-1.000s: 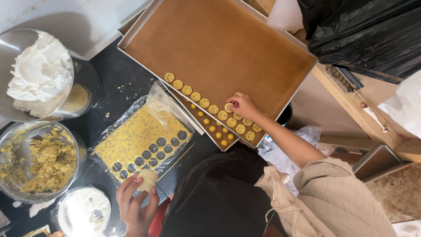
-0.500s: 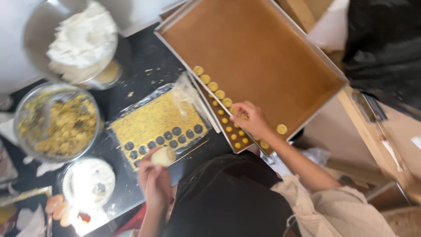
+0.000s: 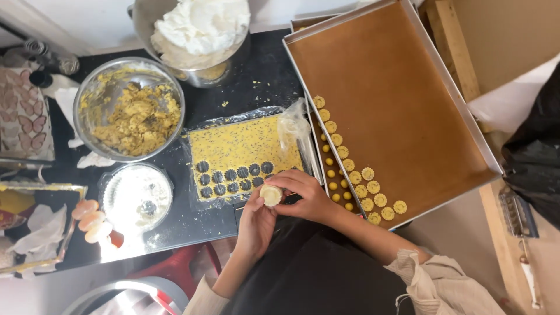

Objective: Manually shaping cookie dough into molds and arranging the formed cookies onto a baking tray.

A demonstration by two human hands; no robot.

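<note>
At the near edge of the table (image 3: pixel 256 70), just below the dough sheet, both hands meet around one small round cutter (image 3: pixel 271 195). Left hand (image 3: pixel 255 224): fingers curled up from below, cupping the cutter. Right hand (image 3: pixel 303 195): fingers closed over its top and far side, thumb near the rim. Pale dough disc visible in the cutter's mouth; whether it is loose cannot be told.

Just above the hands: flat yellow dough sheet (image 3: pixel 248 151) on clear plastic wrap, speckled, with two rows of round holes along its near edge. To the right, touching the sheet's side: large brown-lined baking tray (image 3: pixel 396 99), with a column of small fluted cookies (image 3: pixel 350 165) along its left edge, curving toward the near corner; most of the tray bare. A narrower tray strip beside it carries smaller yellow rounds.

Left of the sheet: steel bowl of crumbly yellow dough (image 3: pixel 131 111); below it a shallow floured dish (image 3: pixel 137 198). Far side: large bowl of white cream (image 3: pixel 198 29).

Judgement: step in hand is freeing a cut piece from the cutter. Next move likely calls for a gentle push-out and placing beside the last cookie in the row.
</note>
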